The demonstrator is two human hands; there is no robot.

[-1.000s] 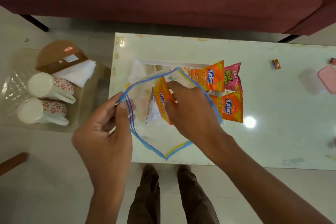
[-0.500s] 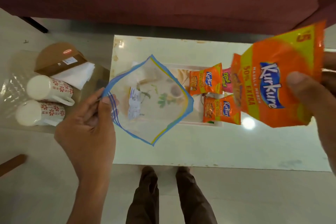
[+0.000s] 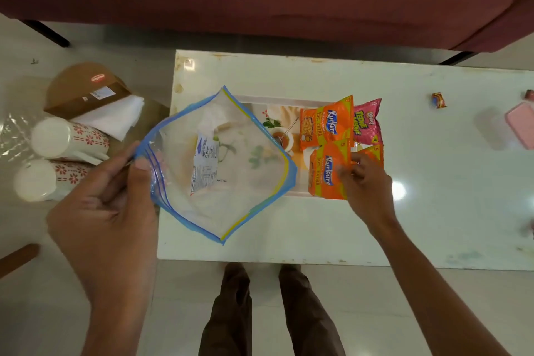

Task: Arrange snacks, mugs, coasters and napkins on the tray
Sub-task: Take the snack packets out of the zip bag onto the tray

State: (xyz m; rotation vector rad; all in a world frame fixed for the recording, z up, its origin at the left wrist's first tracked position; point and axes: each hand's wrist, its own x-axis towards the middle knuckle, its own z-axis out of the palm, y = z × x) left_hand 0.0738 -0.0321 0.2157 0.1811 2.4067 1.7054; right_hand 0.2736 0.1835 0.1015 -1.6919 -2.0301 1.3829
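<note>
L hand (image 3: 107, 205): nearest cam, thumb + fingers pinching the zip edge of the clear bag, holding it up over the table's near-left corner.
Zip bag (image 3: 231, 188): clear w/ blue rim, mouth spread wide, hangs just right of L hand; a white printed label shows inside, otherwise looks empty.
R hand (image 3: 367, 182): right of the bag, fingertips pinching the right edge of the nearest orange pkt.
Nearest orange pkt (image 3: 328, 172): touching R hand's fingertips, lies on the tray's near-right part, partly over another orange pkt (image 3: 372, 153) whose corner peeks out just beyond R hand.
Far orange pkt (image 3: 325, 124): beyond R hand, on tray, overlapped by the nearest one's top edge.
Pink pkt (image 3: 367, 121): beyond R hand, beside far orange pkt, at tray's far-right end.
Tray (image 3: 277, 104): white, printed w/ food pics, on the table (image 3: 433, 211), betw. the two hands & partly behind the bag.
Mugs: two white w/ red flowers, on their sides on the floor left of L hand – near one (image 3: 43, 179), far one (image 3: 66, 139).
Napkins (image 3: 115, 115): white stack, beyond L hand, past the mugs.
Brown box (image 3: 86, 89): beyond L hand, touching the napkins.
Pink case (image 3: 520, 124): far right of R hand, at frame edge.
Small wrapped sweet (image 3: 438, 100): beyond & right of R hand, well apart.
</note>
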